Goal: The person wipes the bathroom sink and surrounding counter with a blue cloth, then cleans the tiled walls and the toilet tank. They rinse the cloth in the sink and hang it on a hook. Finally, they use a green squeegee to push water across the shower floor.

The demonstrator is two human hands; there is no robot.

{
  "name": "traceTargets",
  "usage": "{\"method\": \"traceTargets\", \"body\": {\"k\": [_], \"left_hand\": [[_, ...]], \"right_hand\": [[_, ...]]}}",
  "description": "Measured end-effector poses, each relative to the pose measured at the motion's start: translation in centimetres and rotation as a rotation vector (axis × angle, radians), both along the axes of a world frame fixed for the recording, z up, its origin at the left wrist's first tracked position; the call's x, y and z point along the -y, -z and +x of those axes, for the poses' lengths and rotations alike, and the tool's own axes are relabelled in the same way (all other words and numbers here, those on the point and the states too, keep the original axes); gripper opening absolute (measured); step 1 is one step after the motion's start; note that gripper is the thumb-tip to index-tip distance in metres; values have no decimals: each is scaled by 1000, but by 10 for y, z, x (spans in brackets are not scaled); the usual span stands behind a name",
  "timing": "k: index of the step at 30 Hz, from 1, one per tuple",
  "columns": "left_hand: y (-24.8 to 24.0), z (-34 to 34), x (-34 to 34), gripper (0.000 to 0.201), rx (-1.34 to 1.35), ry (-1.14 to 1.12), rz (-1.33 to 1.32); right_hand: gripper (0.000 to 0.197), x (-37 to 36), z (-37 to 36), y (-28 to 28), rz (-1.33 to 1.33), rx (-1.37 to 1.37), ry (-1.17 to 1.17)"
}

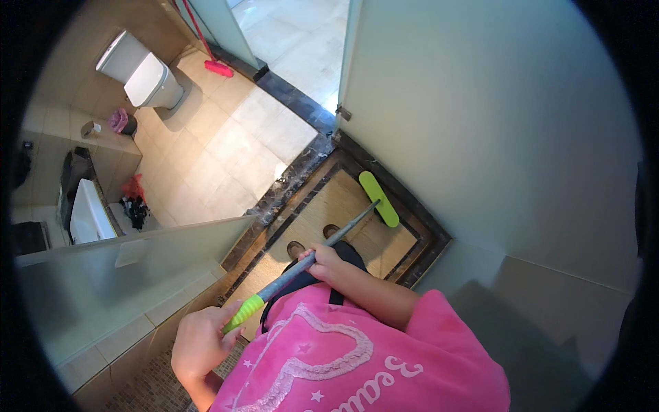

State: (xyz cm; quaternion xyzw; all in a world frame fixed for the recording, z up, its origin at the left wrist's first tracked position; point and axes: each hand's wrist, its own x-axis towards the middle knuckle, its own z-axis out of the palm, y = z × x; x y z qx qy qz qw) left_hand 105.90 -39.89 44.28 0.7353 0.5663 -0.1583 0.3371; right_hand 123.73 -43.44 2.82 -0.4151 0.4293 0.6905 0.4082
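Observation:
Both of my hands are on a long-handled flat mop with a grey pole point(285, 278) and a green head. My left hand point(206, 338) is wrapped round the ribbed green grip point(244, 313) at the pole's near end. Farther along, my right hand point(320, 261) is closed round the grey pole. The pole slants away to the right, over my dark shoes. Its long green head point(378, 199) rests on the brown tiled floor point(322, 202), beside the dark stone border. The underside of the head is hidden.
Frosted glass panels stand on the right point(494, 123) and lower left point(137, 275). A dark stone sill point(292, 168) divides this floor from the room with a toilet point(151, 82), a pink-lined bin point(123, 122), a white basin point(91, 213) and a red broom point(218, 68).

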Motion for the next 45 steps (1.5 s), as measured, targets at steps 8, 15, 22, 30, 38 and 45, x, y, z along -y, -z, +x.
{"method": "traceTargets", "body": {"k": [8, 15, 22, 30, 38, 45], "left_hand": [[27, 122, -28, 48, 45, 312, -3], [99, 214, -53, 42, 46, 467, -58], [97, 199, -78, 43, 48, 318, -23], [59, 117, -74, 37, -58, -48, 160], [54, 83, -40, 42, -161, -303, 153], [79, 25, 63, 42, -90, -592, 88]], "right_hand": [[9, 51, 134, -13, -127, 83, 140], [8, 86, 215, 73, -221, 107, 314], [10, 31, 206, 159, -166, 14, -14], [9, -101, 98, 52, -200, -24, -111], [15, -125, 39, 125, 6, -45, -378], [16, -70, -11, 60, -48, 102, -709]]}}
